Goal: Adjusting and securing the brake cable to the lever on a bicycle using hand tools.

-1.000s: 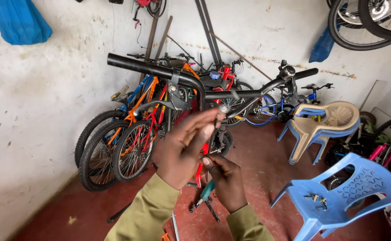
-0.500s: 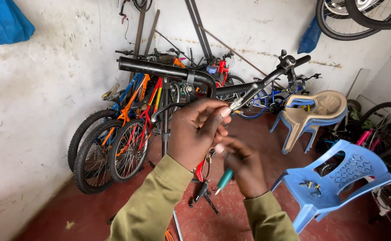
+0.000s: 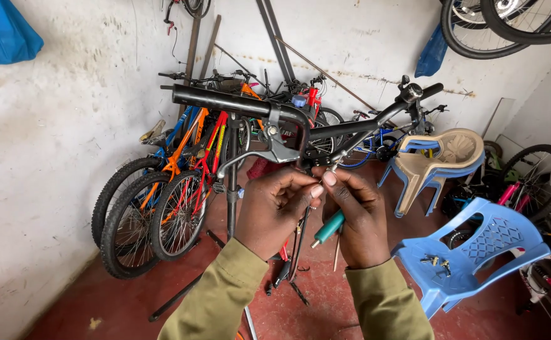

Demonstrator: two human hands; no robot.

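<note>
Black handlebar [image 3: 326,129] runs across mid-frame, clamped on a repair stand post [image 3: 232,182], silver brake lever [image 3: 260,154] hanging under its left grip. Left hand [image 3: 275,211] sits just below the bar's centre, fingers pinched narrow on something thin at the lever clamp; too small to tell what, likely a cable end. Right hand [image 3: 357,217] touches the left, thumb and forefinger meeting it at the same spot. Right palm also closed around a teal-handled tool [image 3: 328,228], handle poking out down-left; a thin wooden stick [image 3: 337,252] hangs below the same fist. Both sleeves olive green.

Behind the bar: row of bikes [image 3: 168,189] leaning on the white wall, orange, red and blue frames. Blue plastic chair [image 3: 477,252] at lower right, small metal parts [image 3: 436,261] lying on its seat. Stacked beige and blue chairs [image 3: 439,160] further back right. Tyres [image 3: 508,25] hang at top right corner, blue bag [image 3: 1,31] top left. Floor red.
</note>
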